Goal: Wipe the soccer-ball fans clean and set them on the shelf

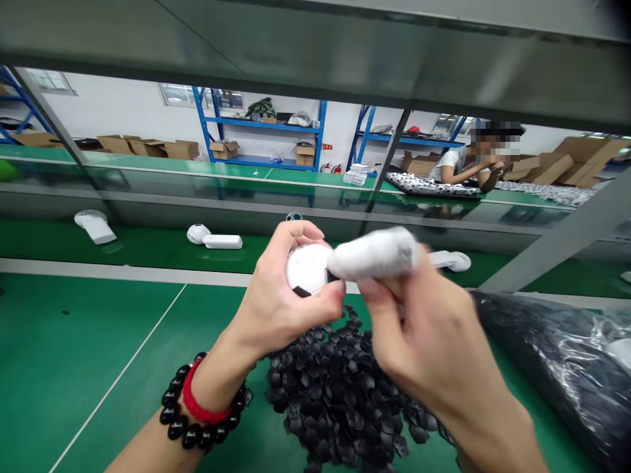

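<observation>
My left hand (280,295) is closed around a small white ball (306,268) with black patches, a bit above the bench. My right hand (419,315) is beside it, its index finger inside a white wrapping (374,254). The wrapped fingertip touches the ball's right side, at a black patch (333,276). My right thumb is apart from that finger; the other fingers are mostly hidden and the hand is slightly blurred. Below both hands lies a heap of small black angular pieces (340,387) on the green bench (89,368).
Along the green strip behind the bench lie white parts with round ends, one (221,241) left of my hands and another (451,261) to the right. A black plastic bag (537,355) occupies the right side. Beyond, a person (461,167) sits near cardboard boxes and blue shelves (266,125).
</observation>
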`<state>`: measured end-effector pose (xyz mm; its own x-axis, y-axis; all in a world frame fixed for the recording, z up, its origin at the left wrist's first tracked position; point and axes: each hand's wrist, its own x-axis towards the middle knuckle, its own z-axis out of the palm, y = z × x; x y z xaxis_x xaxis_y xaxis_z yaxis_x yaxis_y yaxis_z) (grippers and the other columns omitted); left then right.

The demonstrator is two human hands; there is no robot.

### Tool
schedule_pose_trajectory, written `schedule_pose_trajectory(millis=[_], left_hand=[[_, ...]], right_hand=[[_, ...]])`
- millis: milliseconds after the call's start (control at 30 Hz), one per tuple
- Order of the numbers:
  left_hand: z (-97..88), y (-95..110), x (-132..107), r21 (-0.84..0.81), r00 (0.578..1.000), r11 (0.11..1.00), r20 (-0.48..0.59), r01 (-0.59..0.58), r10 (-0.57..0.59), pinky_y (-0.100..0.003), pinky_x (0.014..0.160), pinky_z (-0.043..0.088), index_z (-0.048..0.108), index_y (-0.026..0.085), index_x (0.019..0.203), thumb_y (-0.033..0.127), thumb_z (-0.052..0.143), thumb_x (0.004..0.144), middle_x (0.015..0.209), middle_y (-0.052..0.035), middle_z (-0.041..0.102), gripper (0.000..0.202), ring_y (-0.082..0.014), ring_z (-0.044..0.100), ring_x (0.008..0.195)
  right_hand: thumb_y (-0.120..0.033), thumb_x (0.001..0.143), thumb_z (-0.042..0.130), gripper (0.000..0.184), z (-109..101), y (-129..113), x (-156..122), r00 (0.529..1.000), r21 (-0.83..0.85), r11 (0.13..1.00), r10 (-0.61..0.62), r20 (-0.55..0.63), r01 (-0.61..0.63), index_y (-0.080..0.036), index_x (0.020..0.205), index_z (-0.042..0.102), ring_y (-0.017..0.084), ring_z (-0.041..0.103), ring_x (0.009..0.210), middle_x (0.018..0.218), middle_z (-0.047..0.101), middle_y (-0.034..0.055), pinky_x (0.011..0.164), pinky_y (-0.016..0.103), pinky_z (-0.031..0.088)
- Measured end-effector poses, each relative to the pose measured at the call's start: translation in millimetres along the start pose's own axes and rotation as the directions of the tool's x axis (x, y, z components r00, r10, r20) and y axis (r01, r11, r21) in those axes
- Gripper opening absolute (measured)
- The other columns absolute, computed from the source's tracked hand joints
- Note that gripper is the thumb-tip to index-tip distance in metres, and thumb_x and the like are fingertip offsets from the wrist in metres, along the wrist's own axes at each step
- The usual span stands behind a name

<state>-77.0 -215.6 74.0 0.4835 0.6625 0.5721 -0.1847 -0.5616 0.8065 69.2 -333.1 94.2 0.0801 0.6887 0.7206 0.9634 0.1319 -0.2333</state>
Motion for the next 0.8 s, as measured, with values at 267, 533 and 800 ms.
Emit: schedule_pose_trajectory(millis=[267,533,800], left_hand=[[-5.2,-9.3,3.8,-0.04,0.997,0.996,-0.016,0.075,-0.076,-0.017,0.052,0.049,0.05,0.023,0.106,0.029,0.083,0.072,0.097,-0.0002,0.064,0.048,-0.0089,0.059,0.065],[-7.1,-3.7,2.4,-0.009,0.994,0.995,0.04,0.104,-0.104,-0.018,0.063,0.054,0.044,0.025,0.121,0.028,0.089,0.069,0.107,-0.001,0.061,0.068,-0.0121,0.066,0.078],[0.6,-16.5,31.7,0.345,0.984,0.925,0.012,0.161,-0.176,-0.025,0.063,0.055,0.042,0.024,0.127,0.058,0.079,0.075,0.107,-0.0025,0.063,0.071,-0.0161,0.067,0.076]], right_hand=[[-0.024,0.099,0.056,0.019,-0.8,2.2,4.5,0.981,-0.144,0.988,-0.089,-0.172,0.065,-0.02,0.117,0.059,0.019,0.066,0.062,0.088,0.071,0.0032,0.052,0.028,0.046],[-0.022,0.097,0.054,0.009,8.1,-1.9,2.9,0.982,0.233,0.973,0.036,-0.187,0.008,-0.021,0.104,0.06,0.016,0.06,0.055,0.079,0.068,0.0019,0.045,0.027,0.04],[-0.038,0.094,0.063,0.028,-27.9,36.9,15.3,0.938,0.136,0.943,0.32,-0.134,-0.303,-0.022,0.117,0.059,0.025,0.069,0.072,0.094,0.074,0.0081,0.058,0.031,0.05]])
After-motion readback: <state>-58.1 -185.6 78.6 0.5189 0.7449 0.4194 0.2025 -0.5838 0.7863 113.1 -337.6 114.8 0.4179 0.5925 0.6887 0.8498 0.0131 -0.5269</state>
